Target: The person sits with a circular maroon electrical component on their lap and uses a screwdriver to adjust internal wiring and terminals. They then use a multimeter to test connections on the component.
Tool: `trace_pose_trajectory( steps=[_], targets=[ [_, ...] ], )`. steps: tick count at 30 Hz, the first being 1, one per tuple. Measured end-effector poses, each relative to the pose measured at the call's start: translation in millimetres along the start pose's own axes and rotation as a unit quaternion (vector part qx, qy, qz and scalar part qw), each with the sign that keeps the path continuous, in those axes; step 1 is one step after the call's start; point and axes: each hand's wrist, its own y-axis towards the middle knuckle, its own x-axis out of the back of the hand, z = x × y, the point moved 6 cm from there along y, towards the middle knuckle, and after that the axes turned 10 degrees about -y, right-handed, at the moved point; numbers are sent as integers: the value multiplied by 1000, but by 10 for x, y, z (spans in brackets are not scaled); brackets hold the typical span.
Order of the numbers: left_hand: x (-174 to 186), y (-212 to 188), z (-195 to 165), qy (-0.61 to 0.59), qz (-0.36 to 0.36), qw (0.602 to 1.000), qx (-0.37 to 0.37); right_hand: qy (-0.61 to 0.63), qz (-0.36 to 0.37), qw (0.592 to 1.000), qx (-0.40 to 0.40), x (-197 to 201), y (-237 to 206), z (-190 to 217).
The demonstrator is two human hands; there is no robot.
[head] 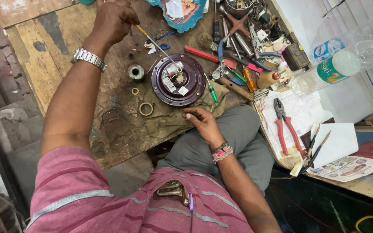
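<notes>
My left hand (111,19) grips a screwdriver (156,44) tipped into the round maroon cover (178,79); my right hand (201,122), loosely curled and empty, rests at its edge.

On the workbench (44,51) before me: round motor cover (178,79), centre, lying partly on a cloth (169,121). My left hand (112,19) is behind and left of it, holding a long screwdriver (156,45) whose tip meets the cover's middle. My right hand (201,121) rests on the cloth at the cover's near edge. Left of the cover: a short metal sleeve (136,72), a small ring (135,91), a larger ring (146,108), nearest me. Right of the cover: a heap of hand tools (238,39). Further right, pliers (284,125) on papers (303,112); behind them, two bottles (337,64) on their sides.
</notes>
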Motion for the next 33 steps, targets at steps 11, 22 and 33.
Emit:
trace_pose_trajectory(
  steps=[11,22,33],
  targets=[
    [26,78,-21,-24,6,1000,-15,-11,1,1000,5,-5,-24,77],
    [-11,48,25,-11,4,1000,-5,-13,-1,1000,0,13,-15,50],
    [-120,116,-388,-24,69,996,44,3,4,1000,-6,10,-21,32]
  ],
)
